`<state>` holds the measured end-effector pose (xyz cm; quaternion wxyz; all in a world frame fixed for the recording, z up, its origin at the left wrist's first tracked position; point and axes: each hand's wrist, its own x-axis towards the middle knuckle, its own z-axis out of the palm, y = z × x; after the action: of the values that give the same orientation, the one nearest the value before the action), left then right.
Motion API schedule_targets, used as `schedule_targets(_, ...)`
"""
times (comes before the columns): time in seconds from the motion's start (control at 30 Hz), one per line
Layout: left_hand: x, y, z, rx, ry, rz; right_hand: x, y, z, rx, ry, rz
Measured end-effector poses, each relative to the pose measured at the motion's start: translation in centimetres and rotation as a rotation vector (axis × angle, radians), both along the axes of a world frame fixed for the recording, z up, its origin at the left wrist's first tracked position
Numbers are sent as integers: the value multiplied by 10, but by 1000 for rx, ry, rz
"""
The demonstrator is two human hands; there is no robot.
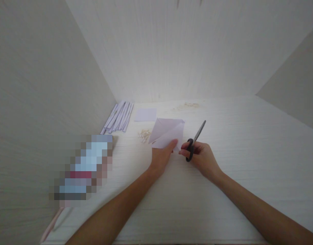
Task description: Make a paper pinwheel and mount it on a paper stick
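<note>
A folded sheet of pale paper [169,131], creased across its face, is held up off the white surface by my left hand [161,154]. My left thumb lies over its lower edge, and the other fingers are mostly hidden beneath. Just to the right, my right hand [201,154] has the black-handled scissors [197,134] hooked on its fingers, blades pointing up and away from the paper. The right thumb and a fingertip are close to the paper's lower right corner; whether they pinch it I cannot tell.
A bundle of rolled paper tubes [120,115] lies by the left wall. Beside it rests a flat paper piece [145,114]. Small pale strands [144,135] sit left of the held paper, with more scraps [192,104] farther back. A blurred-out object [87,166] leans at the left.
</note>
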<state>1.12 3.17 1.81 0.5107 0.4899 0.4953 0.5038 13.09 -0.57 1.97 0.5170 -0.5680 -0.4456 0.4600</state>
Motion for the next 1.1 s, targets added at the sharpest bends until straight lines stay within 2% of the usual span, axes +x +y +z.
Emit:
schedule_targets(0.27, -1, 0, 0, 38, 46, -18, -2, -2, 6, -42, -33, -27)
schedule_targets(0.63, -1, -4, 5, 75, 48, -42, 0, -2, 4, -3, -46, -14)
schedule_targets(0.9, -2, -7, 7, 164, 92, -98, 2, 0, 1, 19, 8, -1)
schedule_targets(1.1, -2, -7, 9, 99, 32, -84, 1, 0, 3, 4, -4, 10)
